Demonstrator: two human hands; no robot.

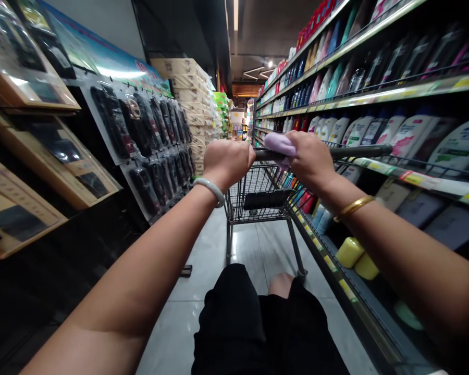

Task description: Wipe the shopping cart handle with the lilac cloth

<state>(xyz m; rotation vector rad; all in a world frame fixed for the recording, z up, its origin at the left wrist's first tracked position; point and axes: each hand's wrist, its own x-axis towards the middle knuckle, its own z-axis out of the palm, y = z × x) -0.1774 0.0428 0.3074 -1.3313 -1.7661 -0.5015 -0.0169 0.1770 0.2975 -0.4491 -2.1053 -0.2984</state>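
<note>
Store aisle, grey tiled floor (195,291), low light. Shopping cart (254,182) stands on the tiles directly in front of the person, between the displays; use it as landmark. Left hand (229,161) is clenched round the left end of the cart handle (359,151). Right hand (310,159) is curled over the handle farther right, a soft lilac item (279,143) held against the bar; its fingertips are hidden. Pale bangle (210,191) on left wrist, gold bangle (354,208) on right. Black panel (268,199) on the cart's near side, no readable text. Black clothing (238,317) covers the person's legs, nearer than the cart.

Right of cart: long shelving (414,94) with rows of bottles. White bottles (461,143) carry printed labels, some with pink or green marks; brand names too blurred to read for sure. Price strip (426,182) has yellow and white tags, figures illegible. Yellow containers (349,252) sit low. Left of cart: black packaged items (140,120) hang under a blue header sign (113,49) with red characters, unreadable. Boxed goods (82,172) sit farther left. Beyond cart, to the left: stacked pale packs (182,94), then green packs (222,104); print not legible.
</note>
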